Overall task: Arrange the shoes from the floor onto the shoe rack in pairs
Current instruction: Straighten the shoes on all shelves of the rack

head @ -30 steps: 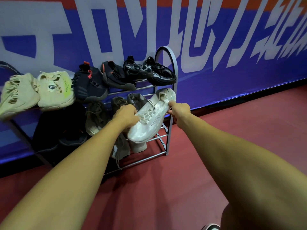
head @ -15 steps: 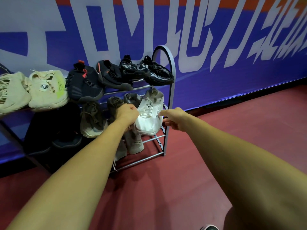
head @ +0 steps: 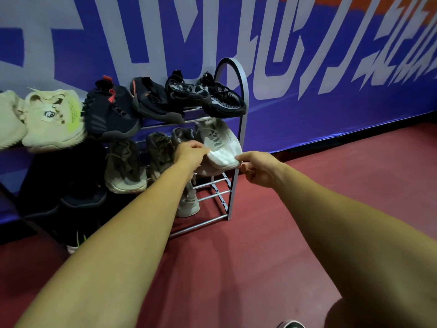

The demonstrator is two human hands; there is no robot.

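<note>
From the head view we see the white shoe [head: 220, 147] lying on the middle shelf of the shoe rack [head: 244, 91], at its right end beside the arched side frame, toe pointing toward us. Our left hand [head: 190, 153] curls its fingers round the toe's left edge. Our right hand [head: 261, 168] pinches the toe's right edge between thumb and fingers. To the left on the same shelf sit 2 taupe shoes [head: 125, 166]. The top shelf carries 2 cream shoes [head: 52, 119], 2 navy shoes [head: 111, 112] with red accents and 2 black mesh shoes [head: 222, 98]. A gray shoe [head: 188, 204] rests lower down, partly hidden by our left forearm. The rack stands on a red floor [head: 307, 166] against a blue banner [head: 307, 110].
</note>
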